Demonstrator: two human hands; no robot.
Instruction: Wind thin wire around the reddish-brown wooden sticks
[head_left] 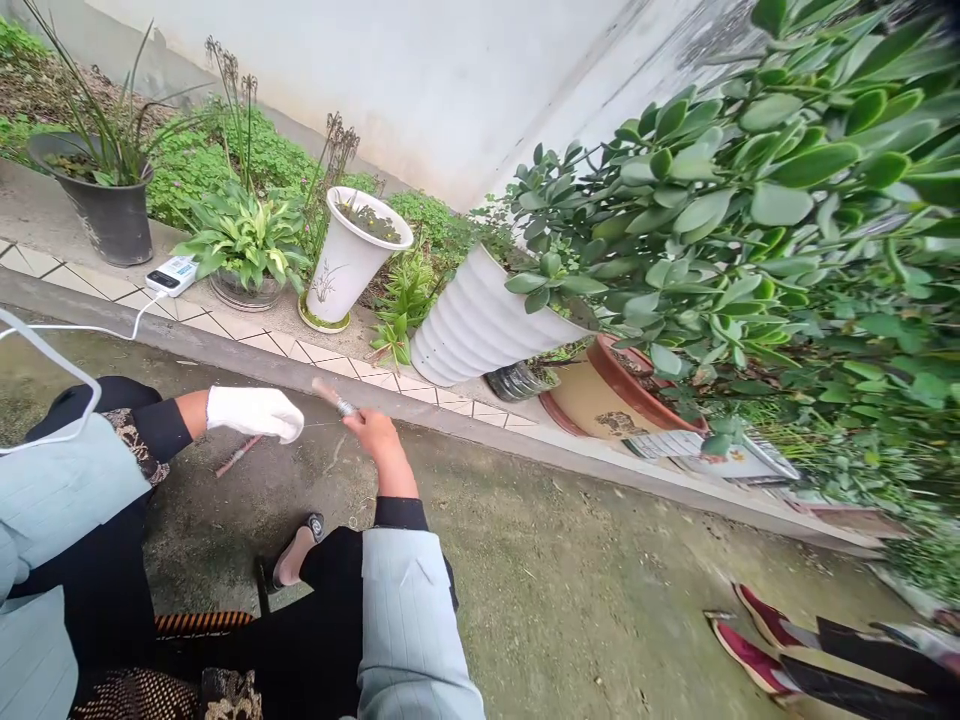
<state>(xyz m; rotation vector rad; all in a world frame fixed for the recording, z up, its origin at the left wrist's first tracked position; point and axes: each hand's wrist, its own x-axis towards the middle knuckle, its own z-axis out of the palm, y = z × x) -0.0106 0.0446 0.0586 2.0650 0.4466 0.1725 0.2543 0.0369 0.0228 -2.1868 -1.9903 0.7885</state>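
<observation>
My left hand wears a white knitted glove, and its fingers are curled closed toward my right hand. A thin pale line like a thread runs between the two hands. A slim reddish stick shows just below the glove; whether it is held or lies on the ground I cannot tell. Bare and closed, my right hand grips a short stick with a pale brown end and a whitish-grey wrapped part next to the fingers. It points up and left, toward the tiled ledge.
A tiled ledge crosses in front, bearing a black pot, a white pot, a ribbed white planter and a brown pot. A white device with a cable lies there. Another person's red shoes are at lower right.
</observation>
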